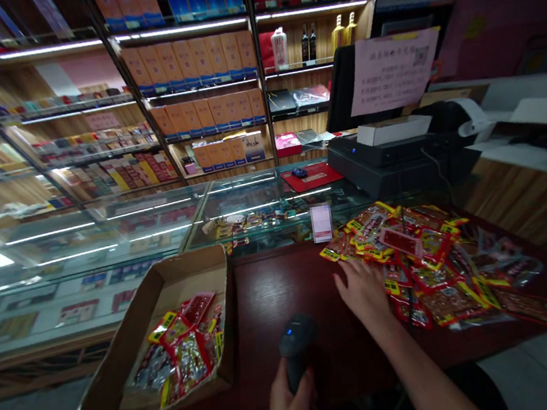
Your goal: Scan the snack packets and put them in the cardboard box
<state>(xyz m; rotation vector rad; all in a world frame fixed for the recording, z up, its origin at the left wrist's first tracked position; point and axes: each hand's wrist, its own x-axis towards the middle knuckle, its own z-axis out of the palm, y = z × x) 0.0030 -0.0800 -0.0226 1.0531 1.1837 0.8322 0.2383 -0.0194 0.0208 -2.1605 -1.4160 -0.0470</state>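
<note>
My left hand (291, 394) is wrapped round the handle of a dark barcode scanner (297, 336), held upright over the front of the dark red table with a small blue light showing on its head. My right hand (365, 290) reaches to the near left edge of a pile of red and yellow snack packets (410, 247). Its thumb stands apart from the fingers, and the fingertips are at the packets; no packet shows in its grasp. To the left, a shallow cardboard box (188, 263) holds several similar packets (186, 344) in its near end.
Beyond the table stands a glass display counter (247, 195) bearing a mouse on a red mat (317, 177). A black cash register (389, 163) and a monitor with a paper sign (392, 72) are behind the packets. Lit shelves of boxes (194, 61) line the back wall.
</note>
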